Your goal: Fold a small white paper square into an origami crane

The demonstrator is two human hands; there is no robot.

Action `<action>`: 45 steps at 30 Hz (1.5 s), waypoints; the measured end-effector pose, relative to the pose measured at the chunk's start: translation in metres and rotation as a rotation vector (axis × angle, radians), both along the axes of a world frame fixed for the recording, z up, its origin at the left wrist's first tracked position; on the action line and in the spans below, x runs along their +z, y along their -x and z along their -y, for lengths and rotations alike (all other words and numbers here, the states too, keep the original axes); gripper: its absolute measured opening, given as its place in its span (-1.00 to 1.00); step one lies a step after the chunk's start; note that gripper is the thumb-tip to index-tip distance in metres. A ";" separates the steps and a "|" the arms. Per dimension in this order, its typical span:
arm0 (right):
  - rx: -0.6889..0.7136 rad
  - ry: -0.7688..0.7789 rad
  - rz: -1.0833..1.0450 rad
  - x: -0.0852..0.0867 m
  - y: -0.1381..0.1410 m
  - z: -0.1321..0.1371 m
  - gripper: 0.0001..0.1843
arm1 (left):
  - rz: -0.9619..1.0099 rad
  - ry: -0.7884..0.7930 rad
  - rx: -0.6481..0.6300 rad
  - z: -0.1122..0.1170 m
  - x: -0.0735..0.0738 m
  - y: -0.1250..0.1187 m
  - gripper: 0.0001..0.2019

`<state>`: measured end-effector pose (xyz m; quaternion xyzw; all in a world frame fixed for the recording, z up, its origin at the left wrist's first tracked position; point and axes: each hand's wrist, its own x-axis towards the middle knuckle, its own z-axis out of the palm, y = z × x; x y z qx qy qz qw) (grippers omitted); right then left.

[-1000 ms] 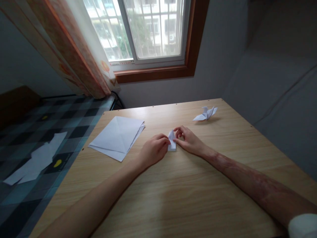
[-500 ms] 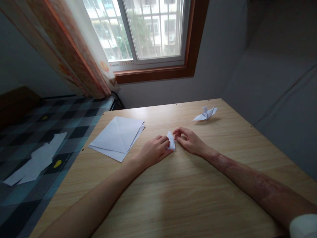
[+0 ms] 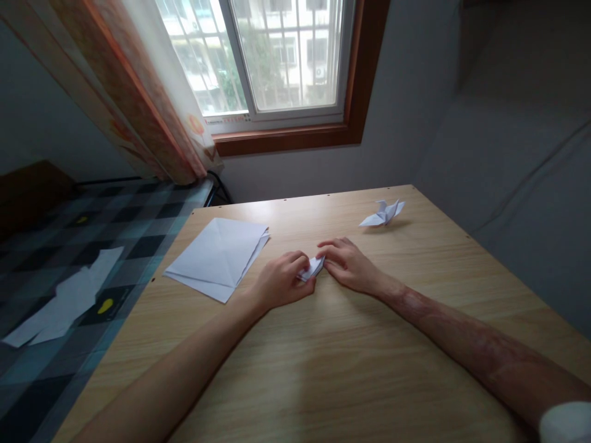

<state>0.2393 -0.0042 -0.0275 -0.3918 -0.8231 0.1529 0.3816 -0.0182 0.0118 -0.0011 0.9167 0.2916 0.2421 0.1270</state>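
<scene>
A small folded piece of white paper (image 3: 313, 268) lies low on the wooden table (image 3: 351, 369) between my two hands. My left hand (image 3: 281, 284) is closed, pinching the paper's left side with thumb and fingers. My right hand (image 3: 348, 264) presses on the paper's right end with bent fingers. Most of the paper is hidden under the fingers.
A stack of creased white sheets (image 3: 217, 256) lies to the left of my hands. A finished white paper bird (image 3: 383, 213) sits at the far right of the table. Left of the table is a checked cover (image 3: 69, 258) with white paper scraps (image 3: 60, 303). A window and curtain are behind.
The small paper stood upright between my fingers a second ago; now it is pushed down nearly flat. Both hands have closed in over it.
</scene>
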 end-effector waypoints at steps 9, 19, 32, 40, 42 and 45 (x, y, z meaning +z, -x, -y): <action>-0.098 0.058 -0.082 0.000 0.002 0.000 -0.83 | 0.205 0.355 0.004 -0.004 0.009 0.008 -0.80; -0.082 -0.013 -0.207 0.007 0.003 0.008 -0.90 | 0.276 0.287 0.127 -0.003 0.001 0.005 -0.86; -0.090 -0.151 0.015 0.008 0.007 0.012 -0.89 | 0.416 0.392 0.078 -0.001 -0.004 -0.003 -0.84; 0.003 -0.054 -0.127 0.009 0.006 0.016 -0.96 | 0.440 0.706 -0.052 0.001 0.006 0.002 -0.61; 0.068 -0.047 -0.135 0.012 0.006 0.018 -0.90 | 0.458 0.727 -0.073 -0.002 0.005 0.003 -0.60; 0.135 -0.064 -0.112 0.013 0.006 0.018 -0.82 | 0.469 0.738 -0.090 -0.003 0.003 0.003 -0.62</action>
